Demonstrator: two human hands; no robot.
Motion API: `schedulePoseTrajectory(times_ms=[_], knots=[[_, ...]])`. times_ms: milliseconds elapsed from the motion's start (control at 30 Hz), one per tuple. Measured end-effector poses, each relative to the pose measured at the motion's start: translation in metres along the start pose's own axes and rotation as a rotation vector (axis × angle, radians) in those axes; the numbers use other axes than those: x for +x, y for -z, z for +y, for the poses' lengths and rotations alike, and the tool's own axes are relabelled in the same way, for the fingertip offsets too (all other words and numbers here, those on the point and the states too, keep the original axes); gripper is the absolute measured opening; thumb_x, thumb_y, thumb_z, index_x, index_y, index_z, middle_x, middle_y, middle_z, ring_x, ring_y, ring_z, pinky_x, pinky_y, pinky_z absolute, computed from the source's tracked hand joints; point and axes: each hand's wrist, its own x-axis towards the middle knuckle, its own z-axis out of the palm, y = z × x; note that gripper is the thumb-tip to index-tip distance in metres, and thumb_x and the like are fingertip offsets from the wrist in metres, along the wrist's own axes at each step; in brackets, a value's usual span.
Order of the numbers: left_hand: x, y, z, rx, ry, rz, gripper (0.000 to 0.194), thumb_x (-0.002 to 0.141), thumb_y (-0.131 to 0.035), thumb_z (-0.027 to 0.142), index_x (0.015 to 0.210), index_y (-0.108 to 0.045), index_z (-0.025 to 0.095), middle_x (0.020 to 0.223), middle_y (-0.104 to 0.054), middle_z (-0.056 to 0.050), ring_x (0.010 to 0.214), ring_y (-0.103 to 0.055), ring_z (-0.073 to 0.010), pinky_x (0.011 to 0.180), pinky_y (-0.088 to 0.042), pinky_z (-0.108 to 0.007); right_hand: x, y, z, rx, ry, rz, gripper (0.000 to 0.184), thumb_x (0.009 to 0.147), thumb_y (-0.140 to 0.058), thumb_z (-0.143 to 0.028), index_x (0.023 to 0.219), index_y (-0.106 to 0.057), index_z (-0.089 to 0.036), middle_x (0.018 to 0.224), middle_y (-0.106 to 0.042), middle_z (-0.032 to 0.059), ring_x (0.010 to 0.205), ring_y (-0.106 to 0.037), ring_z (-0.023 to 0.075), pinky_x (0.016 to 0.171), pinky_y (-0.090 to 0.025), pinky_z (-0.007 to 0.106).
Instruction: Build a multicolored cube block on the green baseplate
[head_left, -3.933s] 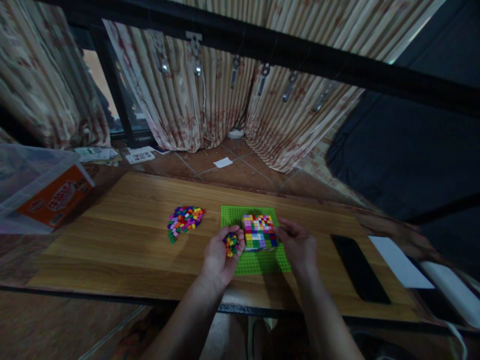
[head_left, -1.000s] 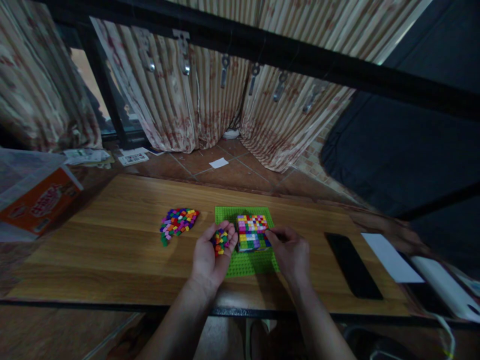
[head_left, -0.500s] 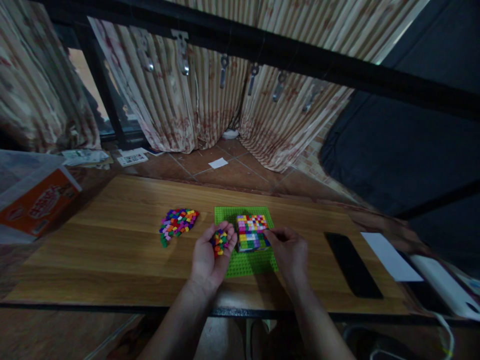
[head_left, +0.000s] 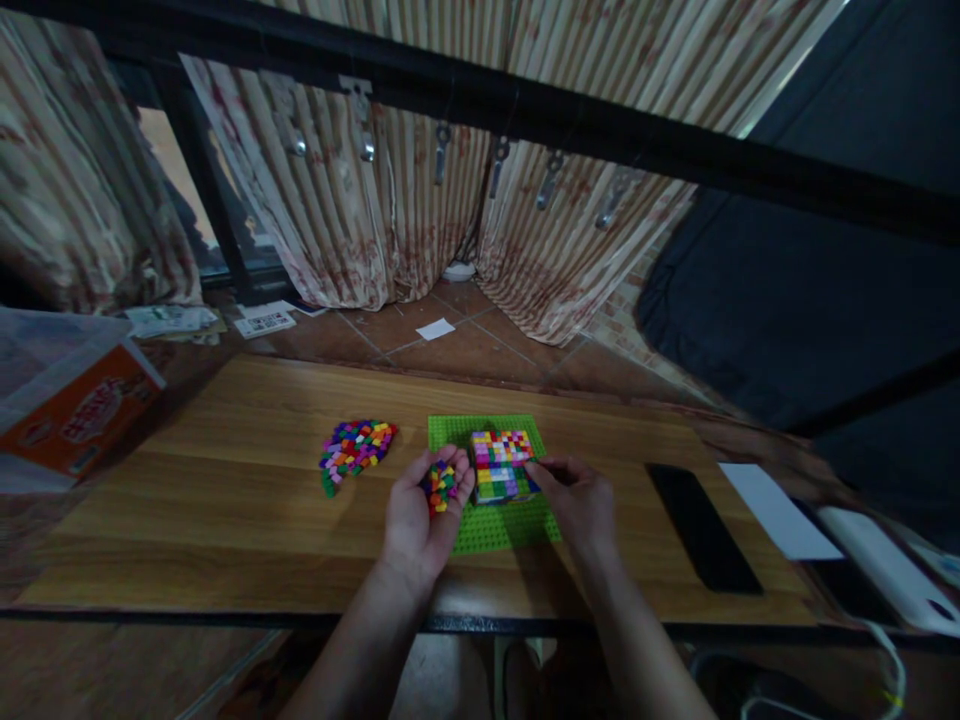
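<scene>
A block structure (head_left: pixel 504 466) of many colours was seated on a green baseplate (head_left: pixel 495 530) on the wooden bench (head_left: pixel 225 480), toward the baseplate's far part, with green studs showing beyond it and on the near side. Loose bricks (head_left: pixel 442 486) were cupped in the left hand (head_left: pixel 420 505), palm up, its grip partly open with fingers curled round them; it was held just beside the structure's left side, over the baseplate's left edge. The right hand (head_left: pixel 574 495) was placed at the structure's right side, thumb and forefinger brought together at its edge; whether a brick was pinched in that grip could not be told, as the fingertips were too small to read. A brick pile (head_left: pixel 356 450) was spread on the bench to the left of the baseplate, well apart from it. A black slab (head_left: pixel 703 528) was laid flat to the right of the right hand, with a white sheet (head_left: pixel 780 510) beyond it at the bench's right end. A clear plastic bin (head_left: pixel 60 390) with an orange label was seen at the far left. Striped curtains (head_left: pixel 420 200) were hung behind, above a tiled floor (head_left: pixel 480 340).
</scene>
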Motion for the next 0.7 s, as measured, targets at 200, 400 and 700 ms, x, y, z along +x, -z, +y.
schedulePoseTrajectory(times_ms=[200,400,700], knots=[[-0.002,-0.002,0.001,-0.033,0.005,-0.145,0.022,0.087,-0.05,0.019,0.083,-0.067,0.006,0.087,-0.069,-0.015,0.081,-0.068,-0.0189,0.077,-0.057,-0.031,-0.017,0.005,-0.016,0.046,0.161,0.082,0.024,0.076,-0.066,-0.04,0.081,-0.07,-0.016,0.076,-0.071,0.0054,0.067,-0.064,0.0177,0.062,-0.049,0.03],[-0.008,-0.003,0.001,-0.033,0.061,-0.272,0.025,0.088,-0.049,0.021,0.093,-0.067,0.005,0.107,-0.068,-0.018,0.097,-0.067,-0.0221,0.089,-0.054,-0.033,-0.048,-0.013,-0.046,-0.008,0.456,-0.29,0.013,0.086,-0.06,-0.028,0.092,-0.071,-0.025,0.093,-0.069,0.0027,0.082,-0.064,0.0156,0.074,-0.051,0.028],[-0.007,-0.001,0.0,-0.024,0.079,-0.323,0.026,0.087,-0.049,0.022,0.099,-0.066,0.005,0.115,-0.066,-0.018,0.112,-0.061,-0.0246,0.102,-0.046,-0.036,-0.051,-0.024,-0.05,-0.145,0.42,-0.336,0.013,0.084,-0.063,-0.026,0.095,-0.07,-0.023,0.093,-0.066,0.0022,0.082,-0.061,0.0159,0.075,-0.049,0.029]])
